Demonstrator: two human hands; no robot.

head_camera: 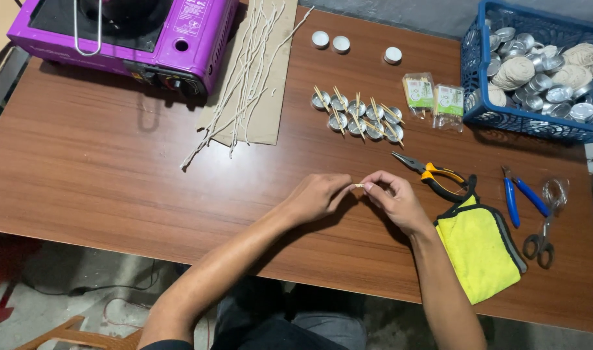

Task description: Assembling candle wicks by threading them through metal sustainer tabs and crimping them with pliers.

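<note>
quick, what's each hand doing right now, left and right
Left hand: closed, fingertips pinching one end of a small pale piece above the wooden table.
Right hand: closed, pinching the other end of the same piece.

The head camera looks steeply down from above onto the brown table, quite near, facing away from the person.

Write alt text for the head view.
Both hands, left hand and right hand, pinch a tiny pale piece between fingertips above a brown table. Nearby lie pliers, a yellow cloth and small metal cups holding sticks.
</note>
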